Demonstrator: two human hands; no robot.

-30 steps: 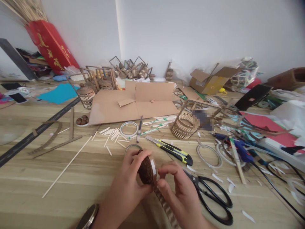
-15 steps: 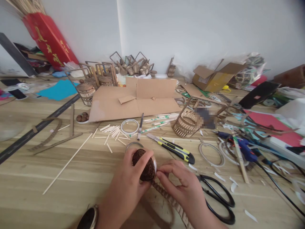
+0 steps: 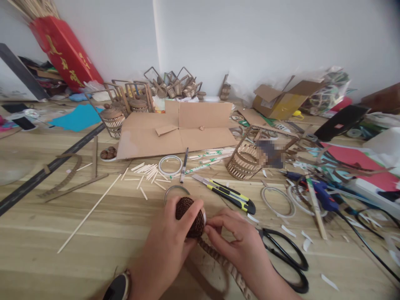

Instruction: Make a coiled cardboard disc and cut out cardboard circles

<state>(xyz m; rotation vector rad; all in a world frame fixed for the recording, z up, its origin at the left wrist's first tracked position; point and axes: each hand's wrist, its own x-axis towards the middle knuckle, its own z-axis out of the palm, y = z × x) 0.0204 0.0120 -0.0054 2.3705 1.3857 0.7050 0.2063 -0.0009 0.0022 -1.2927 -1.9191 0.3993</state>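
Note:
My left hand (image 3: pixel 175 233) is closed around a dark brown roll of corrugated cardboard strip (image 3: pixel 189 212), with its coiled, ridged face turned up. A whitish patch shows on the roll's right side. There my right hand (image 3: pixel 233 233) pinches with thumb and index finger; what lies between the fingertips is too small to make out. From beneath the roll, a loose corrugated strip (image 3: pixel 223 261) runs down to the right, passing under my right hand. Black-handled scissors (image 3: pixel 289 254) lie right of that hand, and a yellow-black utility knife (image 3: pixel 229 196) lies beyond both hands.
Tape rings (image 3: pixel 170 166), a pen (image 3: pixel 184 164) and short sticks (image 3: pixel 146 171) lie ahead. A slatted basket (image 3: pixel 243 160) stands behind the knife. To the right is a blue glue gun (image 3: pixel 323 193) with a cord. Flat cardboard (image 3: pixel 150 133) and finished baskets (image 3: pixel 112 118) are farther back.
The roll has turned slightly and shifted a little to the right in my left hand. My right hand stays pinched at its edge. Nothing else on the table has visibly moved.

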